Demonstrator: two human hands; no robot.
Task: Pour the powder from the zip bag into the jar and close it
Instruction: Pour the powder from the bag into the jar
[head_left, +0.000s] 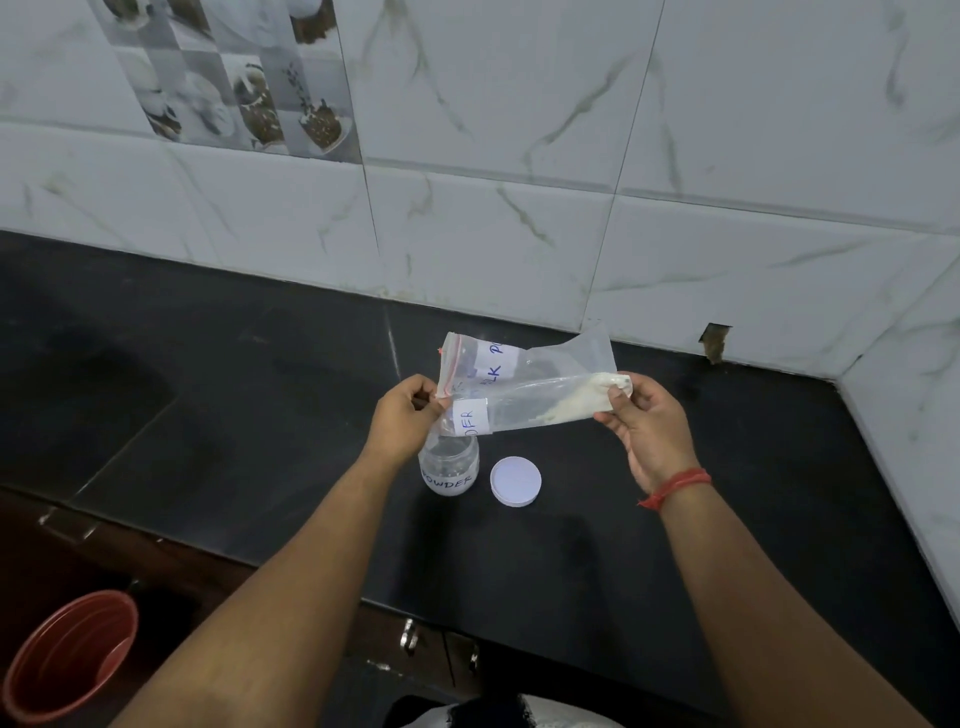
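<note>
A clear zip bag (524, 384) with a red zip strip and white labels hangs sideways above the counter, folded along its length. White powder (576, 402) is gathered at its right end. My left hand (408, 415) pinches the bag's mouth end, which sits just above the open clear jar (449, 470) labelled POWDER. My right hand (641, 421) grips the bag's bottom corner, slightly higher. The jar stands upright on the counter; its contents are hard to tell. Its white round lid (516, 481) lies flat just right of the jar.
The black stone counter (260, 395) meets a white marble-tiled wall (519, 156) at the back and right. A red bucket (67, 654) stands on the floor at lower left. Cabinet handles (410, 636) show below the counter's front edge.
</note>
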